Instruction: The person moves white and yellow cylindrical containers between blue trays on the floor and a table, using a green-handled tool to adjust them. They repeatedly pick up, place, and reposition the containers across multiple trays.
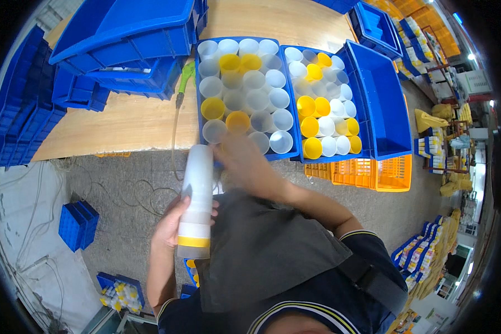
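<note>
The left hand [170,225] is clamped around a tall stack of nested cups [196,200] held below the counter [128,119] edge, while the right hand [242,161], blurred, its grip state unreadable, reaches the near blue tray [197,111]; collecting appears underway, requiring precise nesting alignment

Wooden table [133,119], grey concrete floor [122,195] (loose cables [145,195]), orange crates [373,172] — blue bins [22,106] stacked left

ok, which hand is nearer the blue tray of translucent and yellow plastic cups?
Right. The right hand, motion-blurred, reaches the near edge of the blue tray of cups. The left hand sits lower, holding a nested stack of cups.
</note>
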`<state>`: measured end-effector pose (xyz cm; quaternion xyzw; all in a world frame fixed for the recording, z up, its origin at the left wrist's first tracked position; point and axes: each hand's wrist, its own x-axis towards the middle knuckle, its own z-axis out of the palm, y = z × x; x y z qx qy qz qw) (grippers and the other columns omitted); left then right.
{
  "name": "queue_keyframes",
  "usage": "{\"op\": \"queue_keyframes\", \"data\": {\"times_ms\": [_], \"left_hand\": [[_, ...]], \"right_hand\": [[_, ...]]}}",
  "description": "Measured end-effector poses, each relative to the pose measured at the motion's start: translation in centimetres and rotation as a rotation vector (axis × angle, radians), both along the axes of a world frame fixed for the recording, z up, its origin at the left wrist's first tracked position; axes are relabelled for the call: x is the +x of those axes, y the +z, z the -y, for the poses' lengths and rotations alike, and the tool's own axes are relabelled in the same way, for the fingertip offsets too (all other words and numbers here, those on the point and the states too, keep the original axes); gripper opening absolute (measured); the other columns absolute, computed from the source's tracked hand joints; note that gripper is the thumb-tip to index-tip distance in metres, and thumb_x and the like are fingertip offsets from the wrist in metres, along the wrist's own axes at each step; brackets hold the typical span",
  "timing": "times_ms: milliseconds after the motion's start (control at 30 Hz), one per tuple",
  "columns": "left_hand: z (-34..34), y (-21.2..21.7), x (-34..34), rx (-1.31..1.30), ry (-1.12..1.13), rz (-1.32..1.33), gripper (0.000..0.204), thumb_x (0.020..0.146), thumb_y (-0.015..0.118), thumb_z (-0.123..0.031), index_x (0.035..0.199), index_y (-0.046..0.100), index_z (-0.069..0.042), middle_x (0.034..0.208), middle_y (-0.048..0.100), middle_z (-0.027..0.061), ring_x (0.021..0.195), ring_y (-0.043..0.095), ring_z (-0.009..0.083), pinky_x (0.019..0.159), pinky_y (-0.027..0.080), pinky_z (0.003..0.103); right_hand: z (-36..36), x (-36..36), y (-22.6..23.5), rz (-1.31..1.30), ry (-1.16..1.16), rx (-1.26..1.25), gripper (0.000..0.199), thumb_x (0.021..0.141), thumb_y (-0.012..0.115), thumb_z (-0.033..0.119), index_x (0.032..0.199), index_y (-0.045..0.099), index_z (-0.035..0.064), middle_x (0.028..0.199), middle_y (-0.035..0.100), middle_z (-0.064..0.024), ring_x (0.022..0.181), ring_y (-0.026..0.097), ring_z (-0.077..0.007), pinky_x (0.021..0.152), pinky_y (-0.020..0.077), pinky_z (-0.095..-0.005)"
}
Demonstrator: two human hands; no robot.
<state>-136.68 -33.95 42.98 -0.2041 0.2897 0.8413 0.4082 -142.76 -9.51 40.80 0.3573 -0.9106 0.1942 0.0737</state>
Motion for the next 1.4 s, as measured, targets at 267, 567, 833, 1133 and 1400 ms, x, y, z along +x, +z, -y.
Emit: {"op": "queue_keyframes", "data": {"times_ms": [267,567,833,1133,1400], "left_hand": [[1.6,3.3,1.6,-0.015,0.022,-0.078,0.076,0.08,0.073,-0.015,0.142,0.032,0.002,0.108,0.062,0.0276,0.09,0.068,0.0335,0.076,0.059,0.045],[-2.5,0.0,-2.0,-0.484,0.379,-0.377,0.063,0.1,0.053,-0.042,0.142,0.035,0.002,0.132,0.051,0.0189,0.119,0.053,0.0269,0.1,0.046,0.04],[-12.2,-5.9,-8.8,-1.685,0.062,-1.574,0.062,0.098,0.054,-0.03,0.151,0.033,-0.007,0.154,0.03,0.0239,0.144,0.024,0.0442,0.117,0.019,0.054],[-11.6,-11.6,-14.8,-1.866,0.215,-1.152,0.065,0.095,0.059,-0.027,0.146,0.035,0.005,0.149,0.038,0.0269,0.138,0.037,0.0387,0.115,0.027,0.044],[-5.8,-13.6,-22.5,-1.182,-0.075,-0.461,0.038,0.088,0.064,-0.011,0.122,0.06,0.005,0.111,0.068,0.0097,0.103,0.063,0.0204,0.091,0.047,0.032]], "right_hand": [[-0.2,-3.4,-0.1,0.193,-0.288,-0.389,0.047,0.082,0.065,0.017,0.126,0.056,0.0062,0.124,0.058,-0.017,0.116,0.059,-0.0276,0.099,0.0448,-0.0401],[-1.4,-0.9,-1.5,0.376,0.001,-0.267,0.059,0.094,0.063,0.028,0.145,0.039,0.0085,0.15,0.036,-0.0201,0.139,0.034,-0.0379,0.114,0.0294,-0.0442],[-11.3,1.8,2.4,0.85,-0.56,-0.733,0.083,0.09,0.069,0.034,0.151,0.025,-0.0006,0.139,0.047,-0.0244,0.13,0.046,-0.0301,0.11,0.0341,-0.0369],[-33.2,1.5,3.6,-0.036,-1.138,0.128,0.076,0.085,0.072,0.029,0.146,0.036,0.0027,0.127,0.056,-0.0214,0.12,0.056,-0.037,0.097,0.0472,-0.0413],[-39.8,-1.1,-2.2,-0.167,-1.041,0.068,0.055,0.074,0.074,0.021,0.122,0.058,-0.0019,0.112,0.057,-0.0156,0.1,0.059,-0.0324,0.079,0.0497,-0.0404]]}}
